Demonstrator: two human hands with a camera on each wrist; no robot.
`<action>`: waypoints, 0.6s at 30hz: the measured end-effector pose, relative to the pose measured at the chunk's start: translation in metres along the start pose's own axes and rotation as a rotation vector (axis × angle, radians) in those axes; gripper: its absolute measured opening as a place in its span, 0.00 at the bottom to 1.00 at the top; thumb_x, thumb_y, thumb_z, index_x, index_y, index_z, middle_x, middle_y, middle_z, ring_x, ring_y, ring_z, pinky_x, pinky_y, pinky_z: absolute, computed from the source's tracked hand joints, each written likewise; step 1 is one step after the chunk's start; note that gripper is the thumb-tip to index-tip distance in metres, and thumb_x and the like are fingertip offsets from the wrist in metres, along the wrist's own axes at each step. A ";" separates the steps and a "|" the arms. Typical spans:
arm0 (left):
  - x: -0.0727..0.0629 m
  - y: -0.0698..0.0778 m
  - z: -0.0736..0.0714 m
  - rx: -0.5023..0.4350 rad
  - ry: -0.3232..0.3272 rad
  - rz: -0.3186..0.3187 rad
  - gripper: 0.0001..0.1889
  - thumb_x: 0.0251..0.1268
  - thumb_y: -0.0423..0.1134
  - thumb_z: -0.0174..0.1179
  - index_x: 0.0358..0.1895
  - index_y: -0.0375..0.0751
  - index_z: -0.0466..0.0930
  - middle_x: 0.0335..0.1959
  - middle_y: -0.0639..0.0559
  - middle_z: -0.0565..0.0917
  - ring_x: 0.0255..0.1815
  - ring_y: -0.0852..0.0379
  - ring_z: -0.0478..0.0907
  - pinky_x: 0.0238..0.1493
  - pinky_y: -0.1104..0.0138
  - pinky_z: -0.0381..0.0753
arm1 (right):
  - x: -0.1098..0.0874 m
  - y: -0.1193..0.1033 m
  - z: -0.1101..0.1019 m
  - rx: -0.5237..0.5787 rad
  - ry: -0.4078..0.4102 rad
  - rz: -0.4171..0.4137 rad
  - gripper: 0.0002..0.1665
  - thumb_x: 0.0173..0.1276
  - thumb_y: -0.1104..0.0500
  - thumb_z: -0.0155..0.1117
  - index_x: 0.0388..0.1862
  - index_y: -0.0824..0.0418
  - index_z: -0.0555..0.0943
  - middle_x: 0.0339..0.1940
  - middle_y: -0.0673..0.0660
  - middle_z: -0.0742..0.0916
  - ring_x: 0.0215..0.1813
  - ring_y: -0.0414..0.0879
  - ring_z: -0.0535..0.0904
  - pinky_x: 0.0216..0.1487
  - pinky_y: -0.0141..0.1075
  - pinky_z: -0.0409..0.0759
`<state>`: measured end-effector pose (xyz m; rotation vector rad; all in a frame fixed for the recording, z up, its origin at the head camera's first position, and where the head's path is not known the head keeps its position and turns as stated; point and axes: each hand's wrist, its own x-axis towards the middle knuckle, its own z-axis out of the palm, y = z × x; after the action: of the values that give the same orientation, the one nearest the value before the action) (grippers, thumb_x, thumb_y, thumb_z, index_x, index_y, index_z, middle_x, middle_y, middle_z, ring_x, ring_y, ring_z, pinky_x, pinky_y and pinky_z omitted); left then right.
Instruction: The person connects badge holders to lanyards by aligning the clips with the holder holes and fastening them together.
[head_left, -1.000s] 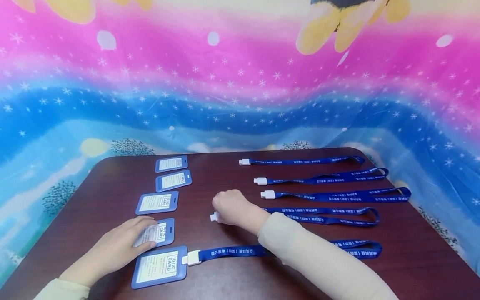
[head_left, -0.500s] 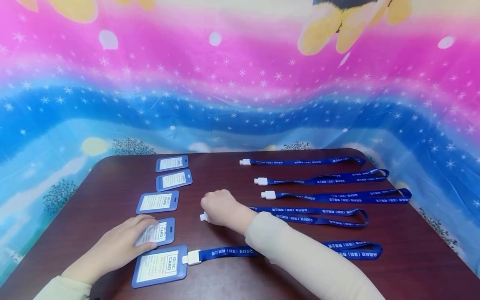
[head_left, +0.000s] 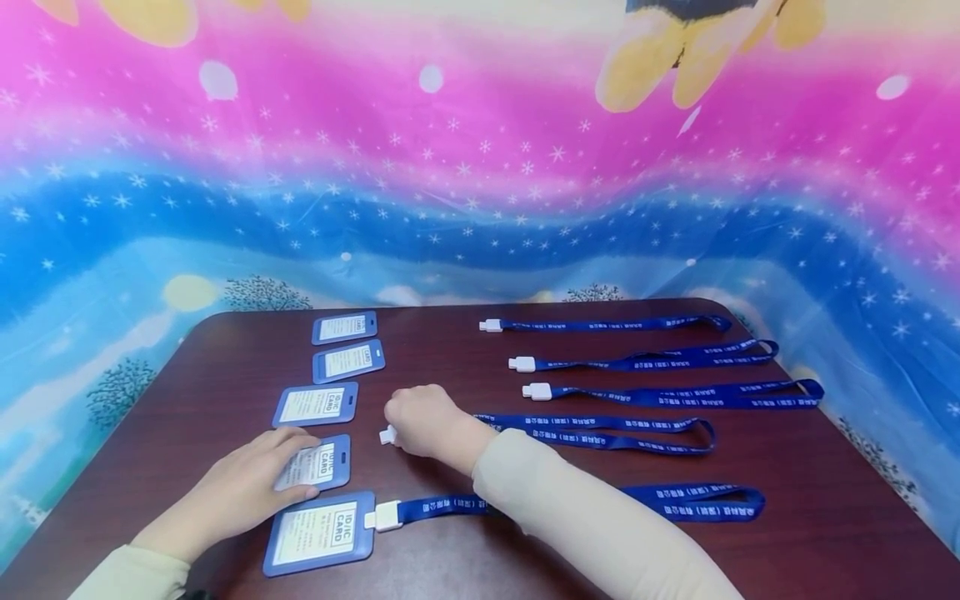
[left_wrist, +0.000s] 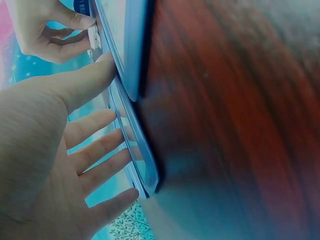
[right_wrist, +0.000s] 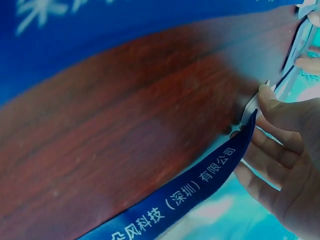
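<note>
My left hand (head_left: 225, 487) rests with straight fingers on a blue ID card holder (head_left: 333, 461), fourth from the back in the left column. In the left wrist view its fingertips touch the holder's surface (left_wrist: 131, 135). My right hand (head_left: 429, 422) pinches the white plastic clip (head_left: 387, 435) of a blue lanyard (head_left: 630, 433). The clip's tip points left toward that holder, a short gap away. Behind the right hand, the strap trails to the right, its white lettering plain in the right wrist view. Nearest me, another card holder (head_left: 318, 537) is joined to a lanyard's white clip (head_left: 386, 516).
Three more card holders, the middle one (head_left: 348, 361) slightly turned, lie farther back on the left. Opposite them on the dark wooden table (head_left: 442, 350) are three lanyards, including the rearmost (head_left: 600, 323). A patterned cloth (head_left: 480, 167) hangs behind the table.
My right hand has slid left with the lanyard, bringing its clip nearer the card holder under my left hand. The left hand has stayed nearly in place.
</note>
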<state>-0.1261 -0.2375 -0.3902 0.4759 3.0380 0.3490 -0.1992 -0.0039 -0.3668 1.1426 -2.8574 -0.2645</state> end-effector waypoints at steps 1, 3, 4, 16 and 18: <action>0.000 0.000 0.000 0.001 0.001 -0.001 0.33 0.50 0.56 0.74 0.58 0.45 0.80 0.57 0.44 0.79 0.57 0.41 0.76 0.52 0.40 0.76 | 0.000 -0.002 0.000 0.003 0.001 0.000 0.15 0.64 0.46 0.72 0.46 0.50 0.88 0.38 0.47 0.87 0.37 0.39 0.82 0.41 0.31 0.83; 0.001 0.000 0.000 0.004 0.007 0.003 0.32 0.50 0.56 0.75 0.58 0.45 0.80 0.56 0.45 0.79 0.57 0.42 0.76 0.52 0.41 0.77 | -0.001 -0.005 0.000 -0.001 0.003 -0.001 0.15 0.64 0.46 0.72 0.47 0.49 0.89 0.39 0.47 0.87 0.37 0.39 0.82 0.42 0.31 0.83; 0.001 0.001 0.000 0.003 0.009 0.008 0.32 0.50 0.55 0.75 0.58 0.45 0.80 0.56 0.45 0.79 0.56 0.42 0.76 0.52 0.41 0.77 | -0.001 -0.006 0.000 -0.005 0.003 -0.003 0.15 0.64 0.45 0.71 0.47 0.49 0.89 0.40 0.47 0.87 0.38 0.39 0.82 0.43 0.31 0.83; 0.008 0.004 0.002 -0.017 0.028 0.071 0.30 0.53 0.54 0.74 0.57 0.43 0.80 0.55 0.48 0.80 0.54 0.47 0.77 0.53 0.46 0.79 | -0.001 -0.019 0.002 -0.039 0.046 -0.055 0.12 0.69 0.46 0.66 0.43 0.48 0.89 0.35 0.47 0.86 0.33 0.38 0.81 0.36 0.30 0.82; 0.008 0.005 0.002 -0.022 0.026 0.068 0.31 0.53 0.54 0.74 0.58 0.42 0.80 0.56 0.47 0.80 0.55 0.46 0.77 0.54 0.46 0.78 | -0.002 -0.020 0.002 -0.040 0.061 -0.059 0.11 0.69 0.47 0.65 0.42 0.48 0.90 0.34 0.47 0.86 0.32 0.38 0.81 0.34 0.30 0.82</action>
<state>-0.1324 -0.2298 -0.3912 0.5794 3.0449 0.3943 -0.1849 -0.0164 -0.3725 1.2082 -2.7565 -0.2829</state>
